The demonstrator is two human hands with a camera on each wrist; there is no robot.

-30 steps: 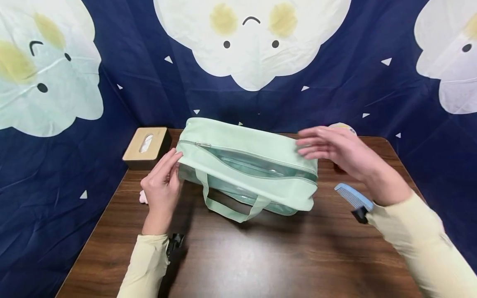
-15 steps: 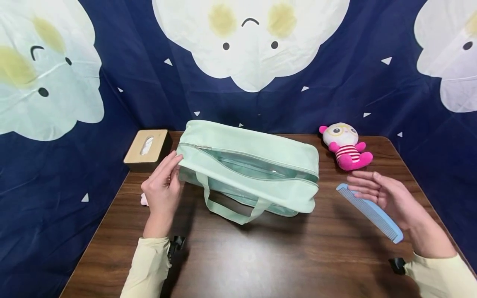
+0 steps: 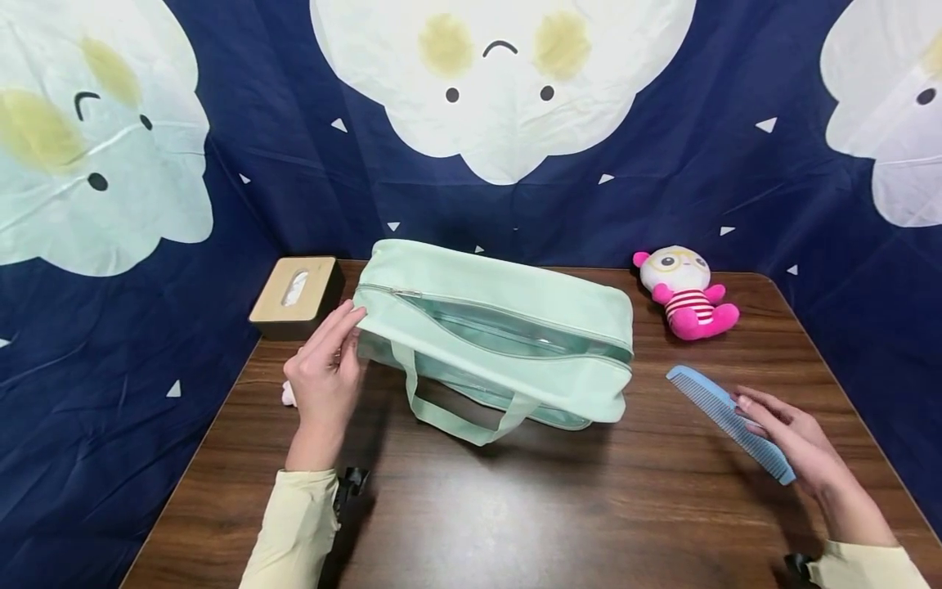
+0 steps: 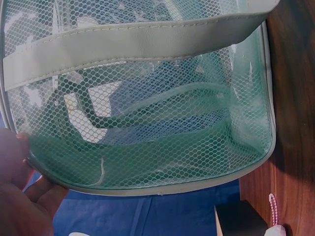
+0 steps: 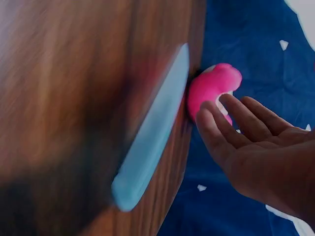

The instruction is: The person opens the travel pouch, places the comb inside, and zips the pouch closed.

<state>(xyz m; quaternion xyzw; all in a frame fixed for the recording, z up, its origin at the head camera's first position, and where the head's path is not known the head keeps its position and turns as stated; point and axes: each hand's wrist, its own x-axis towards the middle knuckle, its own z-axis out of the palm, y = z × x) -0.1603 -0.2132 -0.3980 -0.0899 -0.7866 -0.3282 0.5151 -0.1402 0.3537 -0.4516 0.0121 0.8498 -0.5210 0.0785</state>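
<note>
A mint-green tote bag (image 3: pixel 500 274) lies tilted on the table, its zipper partly undone and the slit gaping along the top. My left hand (image 3: pixel 324 376) pinches the bag's left end between thumb and fingers. The left wrist view shows the bag's clear mesh side (image 4: pixel 157 108) and its handle (image 4: pixel 142 42). At the right lies a blue comb (image 3: pixel 710 401), teeth toward the front. Over the comb's near half hovers my right hand (image 3: pixel 798 446). In the right wrist view its fingers (image 5: pixel 246 120) are loosely extended and grip nothing; the comb is blurred.
At the back right sits a pink-and-white plush toy (image 3: pixel 688 303) in a striped top. A tissue box (image 3: pixel 272 298) with a wooden lid stands at the back left. A small pale thing (image 3: pixel 289 394) with a pink bead chain (image 4: pixel 273 209) lies partly behind my left hand.
My right hand has left the bag's right end and come down toward the comb, uncovering the plush toy. My left hand stays on the bag.
</note>
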